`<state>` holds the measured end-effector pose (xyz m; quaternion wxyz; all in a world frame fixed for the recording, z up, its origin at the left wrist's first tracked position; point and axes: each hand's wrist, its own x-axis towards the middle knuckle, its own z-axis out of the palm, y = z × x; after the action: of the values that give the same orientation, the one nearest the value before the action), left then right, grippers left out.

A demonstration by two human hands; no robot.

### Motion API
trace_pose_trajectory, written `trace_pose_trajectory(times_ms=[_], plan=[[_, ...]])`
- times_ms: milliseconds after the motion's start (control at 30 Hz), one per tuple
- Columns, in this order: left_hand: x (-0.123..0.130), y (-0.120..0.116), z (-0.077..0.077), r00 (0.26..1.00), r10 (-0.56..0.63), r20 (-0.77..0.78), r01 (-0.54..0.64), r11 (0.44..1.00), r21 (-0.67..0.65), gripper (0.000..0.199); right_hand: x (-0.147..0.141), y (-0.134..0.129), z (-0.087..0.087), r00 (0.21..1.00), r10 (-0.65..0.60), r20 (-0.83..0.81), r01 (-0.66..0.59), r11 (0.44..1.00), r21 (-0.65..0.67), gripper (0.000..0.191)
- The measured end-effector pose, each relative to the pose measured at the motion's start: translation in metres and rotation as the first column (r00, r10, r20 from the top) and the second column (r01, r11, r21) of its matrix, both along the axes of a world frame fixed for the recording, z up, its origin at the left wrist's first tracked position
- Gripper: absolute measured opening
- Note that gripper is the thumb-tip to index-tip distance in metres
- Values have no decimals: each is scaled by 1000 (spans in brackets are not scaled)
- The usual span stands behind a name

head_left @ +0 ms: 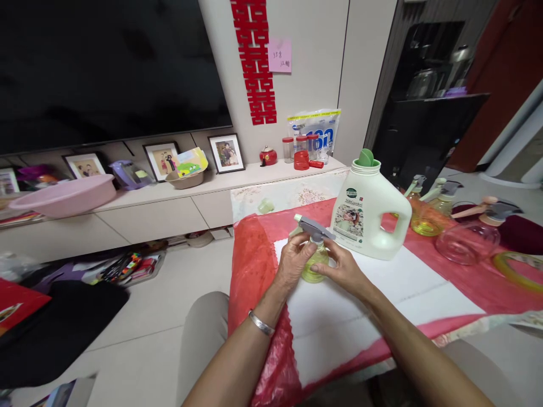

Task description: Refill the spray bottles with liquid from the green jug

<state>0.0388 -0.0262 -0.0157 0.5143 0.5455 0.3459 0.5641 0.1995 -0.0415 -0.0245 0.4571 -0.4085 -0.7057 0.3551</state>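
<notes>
Red sheeting covers the counter. Left of the pale green jug, over white cloth, the left hand and right hand grip a yellowish spray bottle. More sprayers stand right of the jug; red-lidded jars behind it.

The spray bottle is yellow-green, its head grey — the jug pale green, sheet white, plastic cover red, tablecloth floral.
</notes>
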Motion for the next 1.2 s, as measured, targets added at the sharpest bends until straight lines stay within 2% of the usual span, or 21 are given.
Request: trace_pose_trajectory(times_ms=[100,233,367,567,733,900,1133,1200], plan=[[-1,0,-3,999,36,-19,-34,997,75,38,-1,0,0,1000,-7,0,7,1000,11,61],[5,-1,-7,1000,11,24,-12,999,46,53,-2,0,0,1000,-14,13,14,1000,21,58],[9,1,-8,989,139,-43,-136,988,78,41,-1,0,0,1000,-2,15,1,1000,25,59],[2,-2,-3,976,166,-142,-136,971,199,29,-2,-1,2,999,34,-6,-34,999,30,63],[5,-9,2,982,149,-115,-128,976,175,45,-5,-4,7,999,35,-20,-34,998,51,57],[6,-8,1,938,306,-161,-270,939,211,27,-7,-5,10,1000,19,-9,-18,997,75,56],[-4,-4,4,932,254,-258,-204,957,206,29,-5,-4,10,999,14,40,-17,998,60,66],[-5,-4,5,937,242,-251,-192,959,209,30,-5,-4,11,997,33,65,-36,998,50,77]])
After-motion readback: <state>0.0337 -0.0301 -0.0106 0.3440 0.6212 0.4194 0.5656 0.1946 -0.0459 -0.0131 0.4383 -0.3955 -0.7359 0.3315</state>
